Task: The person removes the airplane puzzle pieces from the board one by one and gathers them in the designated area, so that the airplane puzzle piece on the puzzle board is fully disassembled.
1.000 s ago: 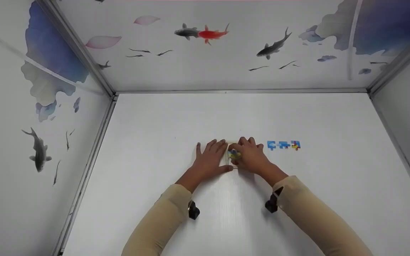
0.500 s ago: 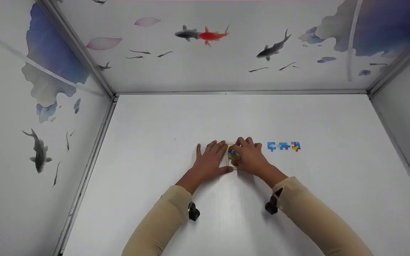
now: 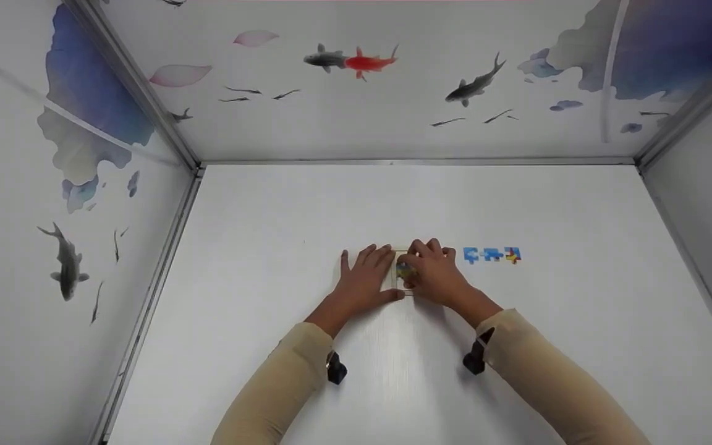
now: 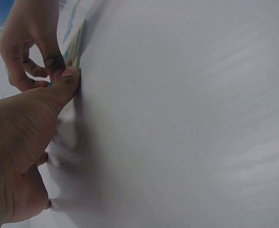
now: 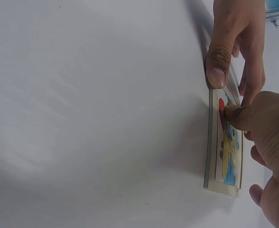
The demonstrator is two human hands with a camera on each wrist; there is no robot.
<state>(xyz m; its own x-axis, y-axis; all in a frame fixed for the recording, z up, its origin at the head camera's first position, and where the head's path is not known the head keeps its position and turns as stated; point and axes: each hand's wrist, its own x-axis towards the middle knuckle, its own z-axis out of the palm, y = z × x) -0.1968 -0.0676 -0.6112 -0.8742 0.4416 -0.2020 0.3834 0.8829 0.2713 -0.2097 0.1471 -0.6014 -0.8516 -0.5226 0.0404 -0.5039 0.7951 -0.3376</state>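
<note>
A light wooden frame (image 5: pixel 208 142) with colourful puzzle pieces (image 5: pixel 228 154) inside lies flat on the white table. The left hand (image 3: pixel 365 281) rests spread at the frame's left side, its thumb on the near edge; in the right wrist view that thumb presses the frame's rim. Over the frame bends the right hand (image 3: pixel 439 275), its fingers curled and its thumb touching the pieces in the right wrist view. Between thumb and index finger a piece is pinched, mostly hidden; a bit of blue (image 4: pixel 50 84) shows by the fingertips in the left wrist view.
Right of the frame on the table (image 3: pixel 393 204) lie three loose puzzle pieces in a row: a blue one (image 3: pixel 470 254), another blue one (image 3: pixel 492 254) and a multicoloured one (image 3: pixel 512 254). White walls with painted fish enclose the table at the back and sides.
The right hand has shifted very slightly leftward over the frame, and its fingers have moved a little. The left hand and the three loose pieces stay in place.
</note>
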